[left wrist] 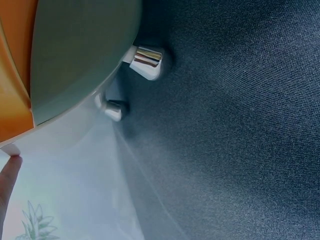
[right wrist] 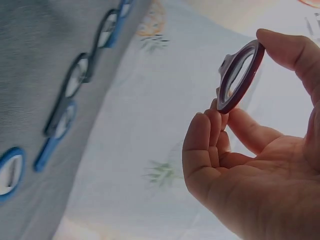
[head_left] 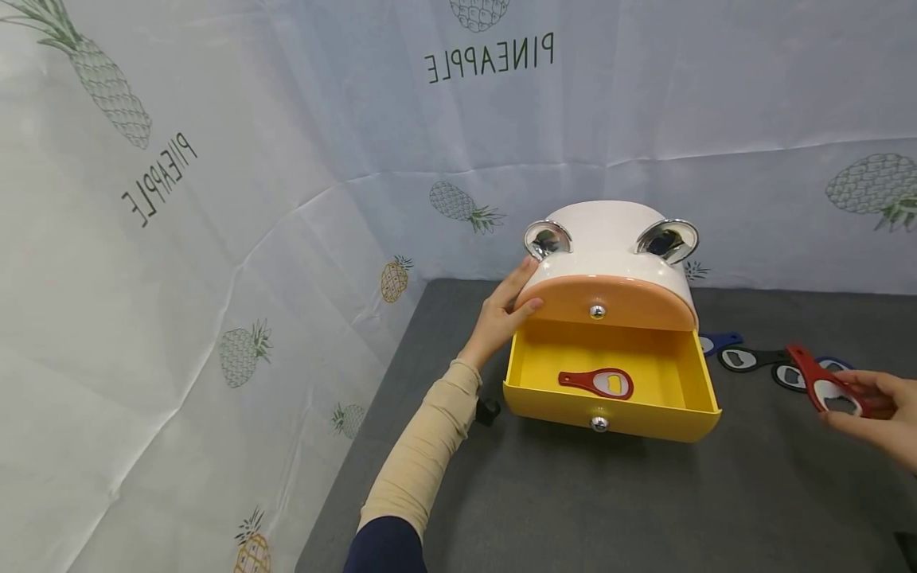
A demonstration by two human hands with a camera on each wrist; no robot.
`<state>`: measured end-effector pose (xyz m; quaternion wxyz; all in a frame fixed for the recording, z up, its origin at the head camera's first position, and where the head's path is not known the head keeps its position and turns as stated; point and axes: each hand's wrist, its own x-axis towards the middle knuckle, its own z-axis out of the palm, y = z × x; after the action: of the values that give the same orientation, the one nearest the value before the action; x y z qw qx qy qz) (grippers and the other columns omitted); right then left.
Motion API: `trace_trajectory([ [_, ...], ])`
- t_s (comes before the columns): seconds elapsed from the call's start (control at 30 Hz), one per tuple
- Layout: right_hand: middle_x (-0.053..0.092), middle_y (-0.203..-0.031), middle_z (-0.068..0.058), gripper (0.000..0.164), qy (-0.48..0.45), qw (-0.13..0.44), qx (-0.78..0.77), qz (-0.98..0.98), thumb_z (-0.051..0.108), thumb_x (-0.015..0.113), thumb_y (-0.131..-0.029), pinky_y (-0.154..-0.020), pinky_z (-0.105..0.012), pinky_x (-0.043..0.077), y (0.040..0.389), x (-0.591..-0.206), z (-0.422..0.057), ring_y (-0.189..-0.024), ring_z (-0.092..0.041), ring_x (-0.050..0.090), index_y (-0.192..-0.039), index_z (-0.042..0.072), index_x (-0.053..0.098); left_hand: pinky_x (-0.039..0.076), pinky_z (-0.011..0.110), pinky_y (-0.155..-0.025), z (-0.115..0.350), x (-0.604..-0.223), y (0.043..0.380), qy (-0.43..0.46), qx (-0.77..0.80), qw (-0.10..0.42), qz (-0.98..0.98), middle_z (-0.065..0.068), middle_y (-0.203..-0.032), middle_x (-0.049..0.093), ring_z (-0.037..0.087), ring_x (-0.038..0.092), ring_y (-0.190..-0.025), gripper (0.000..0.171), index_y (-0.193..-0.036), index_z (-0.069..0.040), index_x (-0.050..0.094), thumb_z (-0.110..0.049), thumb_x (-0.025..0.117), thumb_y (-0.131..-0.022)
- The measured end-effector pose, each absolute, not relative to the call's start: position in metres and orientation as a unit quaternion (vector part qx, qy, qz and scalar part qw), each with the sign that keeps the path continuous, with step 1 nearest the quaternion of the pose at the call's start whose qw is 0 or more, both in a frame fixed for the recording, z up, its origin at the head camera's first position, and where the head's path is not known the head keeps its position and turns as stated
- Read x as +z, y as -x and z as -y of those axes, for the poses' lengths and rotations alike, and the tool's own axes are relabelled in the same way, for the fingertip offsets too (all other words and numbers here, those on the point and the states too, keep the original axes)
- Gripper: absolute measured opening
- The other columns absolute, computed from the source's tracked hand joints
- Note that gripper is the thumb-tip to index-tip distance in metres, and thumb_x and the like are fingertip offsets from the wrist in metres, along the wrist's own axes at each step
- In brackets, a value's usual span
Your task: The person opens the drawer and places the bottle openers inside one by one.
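A white two-drawer box with silver ears stands on the grey table. Its yellow lower drawer is pulled out, and a red bottle opener lies inside. The orange upper drawer is closed. My left hand rests against the box's left side, thumb at the orange front; the left wrist view catches one straight finger touching the edge. To the right of the box, my right hand pinches a second red bottle opener above the table, also visible edge-on in the right wrist view.
Several blue and black bottle openers lie on the table right of the box. A small black object sits left of the drawer. Behind and to the left hangs a white pineapple-print cloth. Silver feet support the box.
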<state>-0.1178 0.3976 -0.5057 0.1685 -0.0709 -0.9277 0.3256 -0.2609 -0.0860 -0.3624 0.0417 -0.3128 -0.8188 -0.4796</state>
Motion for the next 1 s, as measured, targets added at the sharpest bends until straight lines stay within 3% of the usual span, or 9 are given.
trace_trajectory([
  [0.1, 0.055, -0.090, 0.011, 0.063, 0.062, 0.176, 0.318, 0.930, 0.012, 0.080, -0.071, -0.045, -0.009, 0.035, 0.111, -0.466, -0.368, -0.063, 0.022, 0.034, -0.123, 0.030, 0.050, 0.027, 0.039, -0.116, 0.086, -0.363, 0.261, 0.310, -0.480, 0.041, 0.819, 0.000, -0.156, 0.022, 0.017, 0.025, -0.144, 0.064, -0.149, -0.018, 0.027, -0.036, 0.051, -0.092],
  [0.2, 0.059, -0.090, -0.015, 0.055, 0.035, 0.172, 0.331, 0.927, 0.005, 0.078, -0.071, -0.046, -0.006, 0.033, 0.101, -0.419, -0.333, -0.062, 0.022, 0.034, -0.118, -0.008, 0.053, 0.026, 0.039, -0.116, 0.087, -0.363, 0.261, 0.311, -0.483, 0.042, 0.817, 0.001, -0.156, 0.022, 0.017, 0.025, -0.143, 0.068, -0.149, -0.018, 0.027, -0.043, 0.049, -0.089],
  [0.23, 0.058, -0.087, -0.011, 0.052, 0.026, 0.180, 0.330, 0.927, 0.003, 0.077, -0.071, -0.047, -0.004, 0.033, 0.098, -0.409, -0.324, -0.062, 0.023, 0.033, -0.116, -0.009, 0.054, 0.026, 0.038, -0.116, 0.087, -0.363, 0.261, 0.312, -0.485, 0.042, 0.816, 0.001, -0.156, 0.023, 0.017, 0.025, -0.143, 0.070, -0.148, -0.018, 0.027, -0.045, 0.048, -0.088],
  [0.27, 0.055, -0.088, -0.021, 0.055, 0.012, 0.176, 0.330, 0.927, 0.003, 0.076, -0.072, -0.047, -0.004, 0.033, 0.097, -0.398, -0.317, -0.063, 0.024, 0.032, -0.114, -0.019, 0.049, 0.027, 0.038, -0.116, 0.087, -0.363, 0.261, 0.312, -0.486, 0.043, 0.815, 0.000, -0.156, 0.023, 0.016, 0.025, -0.143, 0.071, -0.148, -0.018, 0.027, -0.047, 0.048, -0.087],
  [0.43, 0.051, -0.097, -0.010, 0.055, -0.014, 0.200, 0.344, 0.917, -0.002, 0.076, -0.071, -0.055, 0.003, 0.033, 0.100, -0.380, -0.301, -0.070, 0.026, 0.032, -0.121, 0.001, 0.055, 0.027, 0.037, -0.116, 0.088, -0.363, 0.261, 0.316, -0.486, 0.044, 0.814, 0.002, -0.156, 0.022, 0.017, 0.025, -0.143, 0.073, -0.148, -0.018, 0.027, -0.050, 0.046, -0.086],
  [0.53, 0.048, -0.103, -0.010, 0.058, -0.017, 0.190, 0.351, 0.917, -0.003, 0.076, -0.071, -0.057, 0.003, 0.031, 0.102, -0.372, -0.291, -0.073, 0.024, 0.031, -0.124, 0.003, 0.053, 0.028, 0.038, -0.115, 0.088, -0.363, 0.260, 0.316, -0.486, 0.040, 0.814, 0.002, -0.156, 0.022, 0.017, 0.025, -0.143, 0.074, -0.149, -0.018, 0.026, -0.051, 0.045, -0.085],
  [0.63, 0.040, -0.108, -0.026, 0.060, -0.018, 0.146, 0.361, 0.921, 0.002, 0.073, -0.077, -0.056, -0.003, 0.031, 0.103, -0.357, -0.278, -0.074, 0.020, 0.030, -0.126, -0.015, 0.044, 0.027, 0.038, -0.116, 0.088, -0.363, 0.260, 0.314, -0.486, 0.039, 0.814, 0.000, -0.156, 0.022, 0.016, 0.025, -0.143, 0.074, -0.149, -0.019, 0.026, -0.052, 0.045, -0.086],
  [0.8, 0.038, -0.122, -0.025, 0.062, -0.028, 0.083, 0.356, 0.930, 0.016, 0.071, -0.083, -0.056, -0.011, 0.033, 0.108, -0.340, -0.259, -0.078, 0.020, 0.033, -0.133, -0.005, 0.041, 0.028, 0.037, -0.116, 0.088, -0.369, 0.265, 0.312, -0.494, 0.046, 0.810, -0.002, -0.156, 0.023, 0.014, 0.025, -0.143, 0.074, -0.148, -0.021, 0.028, -0.057, 0.047, -0.086],
  [1.0, 0.044, -0.119, -0.002, 0.060, -0.090, 0.066, 0.363, 0.925, 0.019, 0.075, -0.080, -0.060, -0.010, 0.035, 0.118, -0.329, -0.241, -0.084, 0.017, 0.040, -0.132, 0.009, 0.046, 0.030, 0.035, -0.114, 0.087, -0.392, 0.285, 0.317, -0.498, 0.059, 0.805, -0.008, -0.156, 0.022, 0.010, 0.025, -0.143, 0.075, -0.147, -0.029, 0.030, -0.061, 0.046, -0.081],
])
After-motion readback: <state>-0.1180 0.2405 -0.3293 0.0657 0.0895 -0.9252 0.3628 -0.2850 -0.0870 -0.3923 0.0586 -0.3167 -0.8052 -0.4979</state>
